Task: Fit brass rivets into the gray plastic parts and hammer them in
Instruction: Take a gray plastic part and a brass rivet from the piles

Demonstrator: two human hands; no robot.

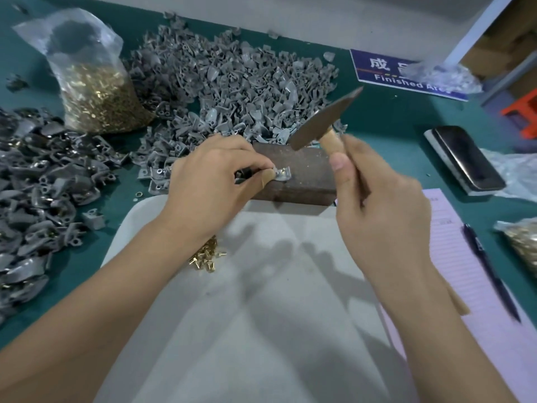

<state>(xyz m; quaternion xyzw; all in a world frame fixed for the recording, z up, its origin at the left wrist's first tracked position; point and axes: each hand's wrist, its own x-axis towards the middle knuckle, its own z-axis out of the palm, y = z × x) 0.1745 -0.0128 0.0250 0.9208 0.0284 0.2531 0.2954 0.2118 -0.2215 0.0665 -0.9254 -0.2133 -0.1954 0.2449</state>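
Firmly, left hand (209, 181) pinches gray part (281, 173) on block (302, 167); right hand (380, 205) grips hammer (322, 120).

Green table top (386, 117) | pale grey wall (261, 13) behind | blue "Finished Area" sign (386, 71) | white shelf frame (476, 33), orange stool (523, 109) at right

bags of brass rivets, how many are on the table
2. One clear bag of brass rivets stands at the far left beside the gray parts pile; a second bag lies at the right edge, partly cut off. More may be out of frame.
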